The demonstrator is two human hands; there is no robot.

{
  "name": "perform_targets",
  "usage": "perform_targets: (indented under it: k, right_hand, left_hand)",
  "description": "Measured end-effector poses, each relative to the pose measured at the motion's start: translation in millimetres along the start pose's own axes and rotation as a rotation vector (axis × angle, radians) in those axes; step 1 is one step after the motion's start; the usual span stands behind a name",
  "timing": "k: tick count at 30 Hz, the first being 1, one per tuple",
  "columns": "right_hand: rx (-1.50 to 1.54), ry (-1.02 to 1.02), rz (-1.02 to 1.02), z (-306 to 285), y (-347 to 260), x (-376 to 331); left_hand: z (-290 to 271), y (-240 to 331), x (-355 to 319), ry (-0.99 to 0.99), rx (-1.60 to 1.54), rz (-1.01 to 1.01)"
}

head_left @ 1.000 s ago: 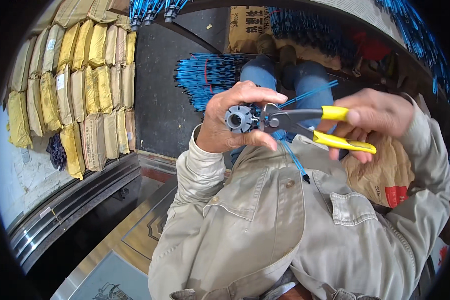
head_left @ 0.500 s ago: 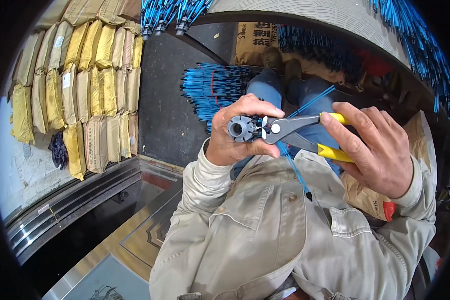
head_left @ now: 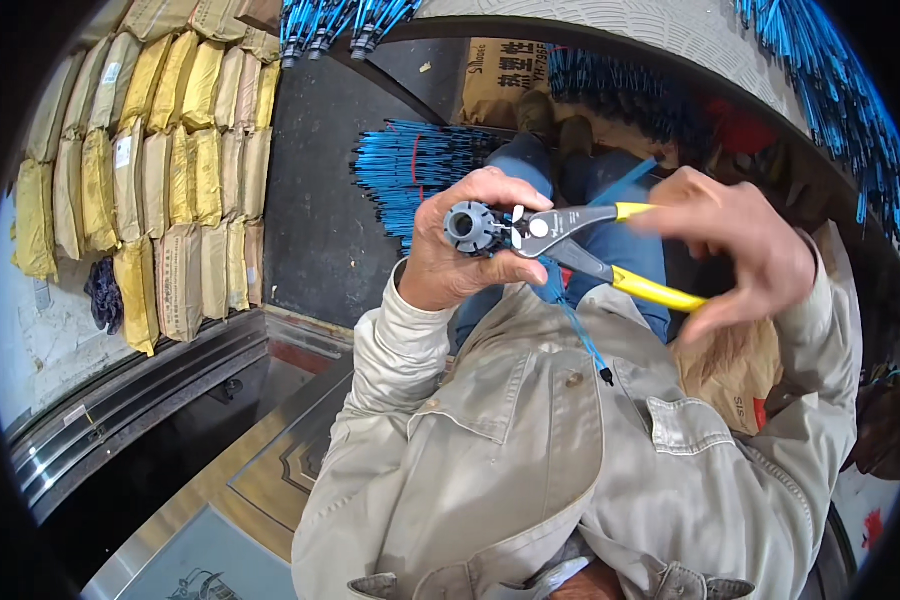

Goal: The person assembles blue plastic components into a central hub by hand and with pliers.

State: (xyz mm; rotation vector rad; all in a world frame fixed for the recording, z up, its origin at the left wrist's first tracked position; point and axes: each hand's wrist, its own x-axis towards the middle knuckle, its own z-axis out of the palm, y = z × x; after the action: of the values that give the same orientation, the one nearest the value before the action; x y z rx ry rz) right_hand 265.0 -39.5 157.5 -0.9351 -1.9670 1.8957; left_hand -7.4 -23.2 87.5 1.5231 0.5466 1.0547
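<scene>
My left hand [head_left: 440,265] is closed round a grey slotted round fitting [head_left: 464,230] with an open centre and black parts beside it. The dark metal head of the pliers [head_left: 560,232] lies against the fitting, between my left thumb and fingers. The pliers' two yellow handles [head_left: 655,290] are spread apart. My right hand [head_left: 745,250] is around the handle ends, fingers and thumb wide apart and blurred. Thin blue strands [head_left: 580,335] with a black tip hang below the pliers over my jacket. Another blue length [head_left: 625,182] sticks out above the upper handle.
Bundled blue black-tipped pieces [head_left: 415,175] lie beside my legs. More blue pieces hang over the edge of a patterned grey tabletop [head_left: 610,20]. Yellow and tan packages [head_left: 175,180] are stacked at left. A brown paper bag [head_left: 730,375] stands at my right side.
My right hand has loosened from the yellow handles and spread wide, smeared by motion. The handles stand further apart. My left hand with the fitting has shifted slightly left and up.
</scene>
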Motion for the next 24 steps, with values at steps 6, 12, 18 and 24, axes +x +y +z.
perform_targets:
  k: [6, 12, 18, 24]
  right_hand:
    - [-1.348, 0.418, -0.184, 18, -8, -1]
    - [-1.521, 0.394, -0.229, 10, -26, 5]
    - [-1.311, 0.376, -0.161, 17, 2, 12]
    - [-1.126, 0.478, -0.319, 25, 42, 30]
  left_hand:
    - [15, 7, -1, 0.079, 0.021, -0.02]
    - [21, 8, -1, 0.143, 0.087, 0.023]
    - [21, 4, -2, 0.19, 0.121, 0.061]
    - [24, 3, -8, 0.299, 0.164, 0.027]
